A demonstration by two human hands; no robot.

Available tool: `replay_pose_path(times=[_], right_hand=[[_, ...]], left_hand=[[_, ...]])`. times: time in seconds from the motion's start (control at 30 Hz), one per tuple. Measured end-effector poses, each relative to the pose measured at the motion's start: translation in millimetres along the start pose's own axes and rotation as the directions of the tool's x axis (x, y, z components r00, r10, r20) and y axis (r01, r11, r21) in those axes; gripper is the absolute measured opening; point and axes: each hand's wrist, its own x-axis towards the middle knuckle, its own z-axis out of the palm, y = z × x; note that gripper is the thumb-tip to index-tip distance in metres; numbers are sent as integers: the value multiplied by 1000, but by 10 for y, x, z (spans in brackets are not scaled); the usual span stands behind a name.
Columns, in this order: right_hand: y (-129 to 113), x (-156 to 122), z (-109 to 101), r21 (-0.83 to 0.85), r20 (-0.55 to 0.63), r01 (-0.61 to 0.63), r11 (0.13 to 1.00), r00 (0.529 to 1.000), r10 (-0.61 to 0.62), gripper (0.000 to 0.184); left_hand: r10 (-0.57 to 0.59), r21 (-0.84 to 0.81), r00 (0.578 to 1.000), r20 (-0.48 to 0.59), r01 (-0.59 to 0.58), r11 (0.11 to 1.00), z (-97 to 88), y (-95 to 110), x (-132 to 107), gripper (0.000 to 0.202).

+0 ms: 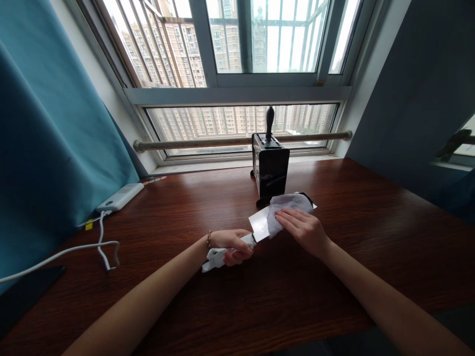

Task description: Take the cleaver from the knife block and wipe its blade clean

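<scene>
A wide cleaver lies flat on the wooden table, its shiny blade [260, 223] pointing away from me. My left hand [232, 245] is closed round the handle, which is wrapped in a white cloth [214, 258]. My right hand [302, 228] lies with fingers stretched flat on a white wipe [287, 206] that covers the far part of the blade. A black knife block [270, 168] stands just behind the blade, with one dark knife handle [269, 122] sticking up from its top.
A white power bank [119, 197] sits at the left by the teal curtain [44, 148], its white cable [100, 244] looping over the table [371, 237]. A dark phone [25, 296] lies at the near left edge. The window sill and rail run behind the block.
</scene>
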Motion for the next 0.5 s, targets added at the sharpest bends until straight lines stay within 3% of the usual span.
replay_pose_path(times=[0.2,0.27,0.3,0.33,0.37,0.4,0.43,0.47,0.5], right_hand=[[302,-98,-70,-24,-41,-134,991,990,133,31],[458,-172,-72,32,-86,-256,966,962,258,32],[556,-220,-72,81,-131,-354,932,923,362,32],[666,-274,-71,157,-198,-467,870,848,491,30],[786,-331,-71,261,-270,-588,766,717,643,28],[908,-388,-71,394,-322,-675,624,534,782,23],[1026,-441,-72,592,-343,-657,467,319,884,21],[1130,-486,-75,805,-249,-526,274,120,961,20],[1212,-519,-78,929,-73,-363,68,2,997,18]], left_hand=[[39,21,999,-32,-39,999,46,9,4,19],[63,36,996,-55,-61,997,64,-8,18,21],[73,47,995,-67,-70,996,75,-18,26,22],[79,60,994,-78,-74,995,87,-29,34,23],[79,74,993,-87,-72,995,100,-38,40,24],[74,88,993,-93,-65,994,113,-45,44,24],[65,103,993,-97,-55,993,125,-50,47,25],[54,116,994,-97,-42,992,135,-51,49,27],[44,128,994,-95,-31,991,142,-50,49,28]])
